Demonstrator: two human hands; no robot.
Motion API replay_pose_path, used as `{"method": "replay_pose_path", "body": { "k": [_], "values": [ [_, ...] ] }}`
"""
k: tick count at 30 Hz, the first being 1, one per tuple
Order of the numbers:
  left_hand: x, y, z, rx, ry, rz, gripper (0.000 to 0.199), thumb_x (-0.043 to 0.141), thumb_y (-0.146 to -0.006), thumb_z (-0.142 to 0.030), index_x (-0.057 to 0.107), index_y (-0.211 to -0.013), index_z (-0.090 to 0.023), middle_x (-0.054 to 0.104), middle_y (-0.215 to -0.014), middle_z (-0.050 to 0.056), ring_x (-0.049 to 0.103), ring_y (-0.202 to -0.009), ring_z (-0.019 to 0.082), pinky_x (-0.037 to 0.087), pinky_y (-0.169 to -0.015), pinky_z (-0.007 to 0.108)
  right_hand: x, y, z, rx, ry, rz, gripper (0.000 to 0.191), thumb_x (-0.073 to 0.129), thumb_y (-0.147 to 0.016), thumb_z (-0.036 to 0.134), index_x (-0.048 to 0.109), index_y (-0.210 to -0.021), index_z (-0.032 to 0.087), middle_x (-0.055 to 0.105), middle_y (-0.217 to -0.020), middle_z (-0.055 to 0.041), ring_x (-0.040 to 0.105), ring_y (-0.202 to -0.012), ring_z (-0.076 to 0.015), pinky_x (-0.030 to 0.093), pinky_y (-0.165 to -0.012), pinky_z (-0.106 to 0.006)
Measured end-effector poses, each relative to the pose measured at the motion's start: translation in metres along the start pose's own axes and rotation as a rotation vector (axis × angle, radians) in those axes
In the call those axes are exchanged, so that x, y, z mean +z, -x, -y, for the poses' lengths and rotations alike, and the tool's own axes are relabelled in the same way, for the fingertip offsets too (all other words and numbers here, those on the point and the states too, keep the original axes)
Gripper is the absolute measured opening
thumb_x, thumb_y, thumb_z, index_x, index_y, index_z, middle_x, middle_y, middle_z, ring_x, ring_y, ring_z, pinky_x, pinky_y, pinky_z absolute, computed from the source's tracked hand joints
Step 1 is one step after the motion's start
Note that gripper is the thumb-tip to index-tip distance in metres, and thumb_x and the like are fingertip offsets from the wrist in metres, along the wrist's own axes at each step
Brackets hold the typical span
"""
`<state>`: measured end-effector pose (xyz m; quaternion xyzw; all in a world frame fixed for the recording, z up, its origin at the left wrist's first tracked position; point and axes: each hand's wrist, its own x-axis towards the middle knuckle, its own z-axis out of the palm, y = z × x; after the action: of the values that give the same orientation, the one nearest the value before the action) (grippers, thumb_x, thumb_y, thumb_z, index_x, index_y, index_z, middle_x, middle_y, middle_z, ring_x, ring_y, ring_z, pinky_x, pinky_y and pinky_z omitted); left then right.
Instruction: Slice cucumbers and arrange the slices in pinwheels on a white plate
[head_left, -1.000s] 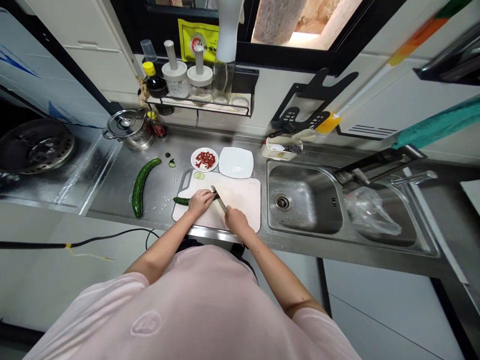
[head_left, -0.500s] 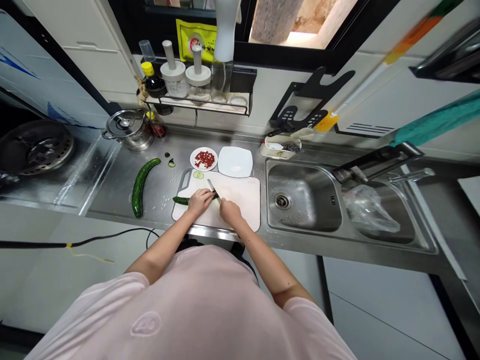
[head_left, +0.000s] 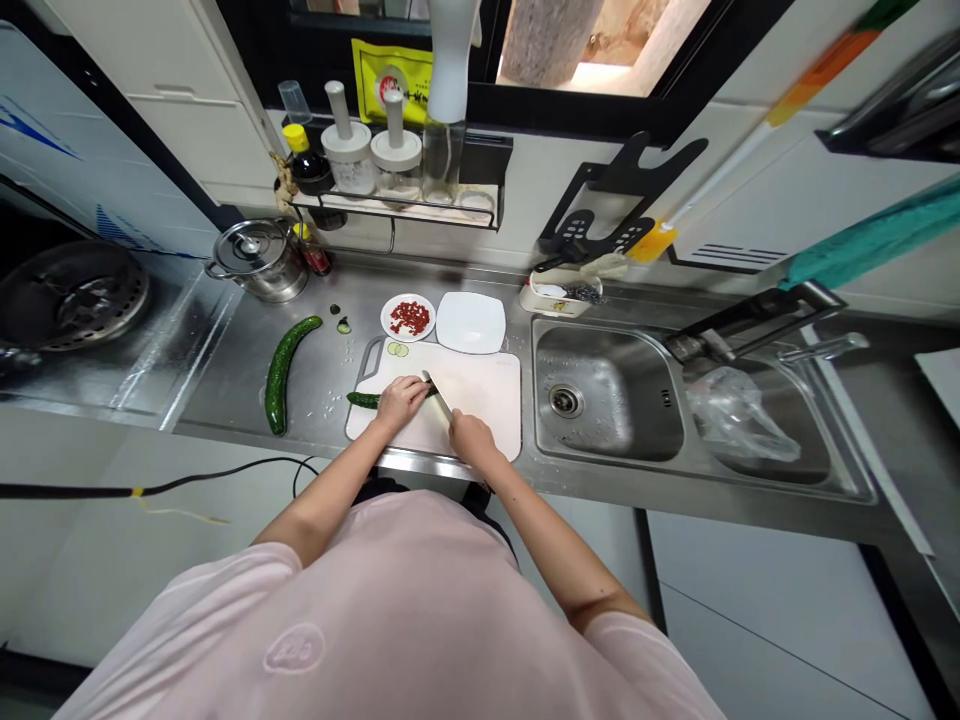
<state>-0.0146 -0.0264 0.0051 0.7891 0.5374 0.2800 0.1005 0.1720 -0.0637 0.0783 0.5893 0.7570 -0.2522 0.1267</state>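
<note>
My left hand [head_left: 402, 402] is closed over a green cucumber [head_left: 363, 400] that lies across the white cutting board [head_left: 491, 395]. Its left end sticks out past my fingers, and a short bit shows on the right. My right hand [head_left: 471, 438] grips the handle of a kitchen knife [head_left: 439, 396]. The blade slants up and left, its edge at the cucumber's right end, close by my left fingers; whether it touches cannot be made out. Thin cucumber slices [head_left: 397, 350] rest at the board's upper left corner.
Behind the board stand a plate of chopped red pieces [head_left: 409, 318] and a white square plate [head_left: 471, 322]. Another cucumber [head_left: 283, 375] lies on the steel counter at left, near a lidded pot [head_left: 259, 262]. The sink [head_left: 607, 390] borders the board's right side.
My right hand has drawn the knife back toward me and slightly right, so the tip sits lower. My left hand stays on the cucumber.
</note>
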Motion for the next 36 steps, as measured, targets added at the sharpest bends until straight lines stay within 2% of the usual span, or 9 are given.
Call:
{"method": "replay_pose_path", "body": {
  "k": [4,9,20,28,36],
  "values": [
    [0.002,0.001,0.001,0.002,0.006,-0.008,0.022,0.05,-0.09,-0.03,0.069,-0.1,-0.025,0.065,-0.097,0.005,0.057,-0.089,0.016,0.047,-0.081,0.031,0.003,0.009,-0.004,0.008,0.013,0.012,0.022,0.034,-0.093,0.017,0.051,-0.107,0.014,0.067,-0.093,-0.0132,0.064,-0.089,-0.0227,0.042,-0.072,-0.029],
    [0.003,0.001,0.002,-0.005,0.003,-0.009,0.02,0.052,-0.089,-0.028,0.069,-0.099,-0.025,0.065,-0.097,0.005,0.058,-0.09,0.017,0.048,-0.081,0.031,-0.001,0.006,-0.001,0.003,0.015,0.025,0.023,0.034,-0.093,0.016,0.051,-0.107,0.014,0.066,-0.095,-0.0137,0.064,-0.089,-0.0233,0.042,-0.071,-0.029],
    [0.002,0.0,0.0,-0.001,0.008,-0.022,0.021,0.051,-0.09,-0.03,0.07,-0.099,-0.024,0.066,-0.096,0.005,0.057,-0.089,0.017,0.047,-0.081,0.031,-0.002,-0.013,0.007,0.014,-0.009,0.01,0.026,0.032,-0.092,0.013,0.051,-0.109,0.014,0.066,-0.099,-0.0147,0.063,-0.094,-0.0226,0.043,-0.076,-0.03],
    [0.0,0.0,-0.001,-0.004,0.007,-0.014,0.022,0.05,-0.09,-0.03,0.07,-0.1,-0.025,0.065,-0.097,0.005,0.057,-0.089,0.017,0.047,-0.081,0.031,-0.001,-0.028,0.011,-0.006,0.005,-0.048,0.024,0.032,-0.093,0.013,0.05,-0.108,0.013,0.066,-0.097,-0.0138,0.064,-0.092,-0.0228,0.044,-0.074,-0.03],
    [0.0,0.0,-0.001,-0.022,0.009,0.012,0.023,0.049,-0.091,-0.03,0.069,-0.1,-0.025,0.065,-0.098,0.004,0.057,-0.091,0.016,0.046,-0.082,0.03,0.003,-0.012,0.002,-0.006,-0.001,-0.013,0.025,0.03,-0.094,0.016,0.051,-0.109,0.013,0.066,-0.097,-0.0143,0.063,-0.091,-0.0231,0.043,-0.074,-0.03]
  ]
}}
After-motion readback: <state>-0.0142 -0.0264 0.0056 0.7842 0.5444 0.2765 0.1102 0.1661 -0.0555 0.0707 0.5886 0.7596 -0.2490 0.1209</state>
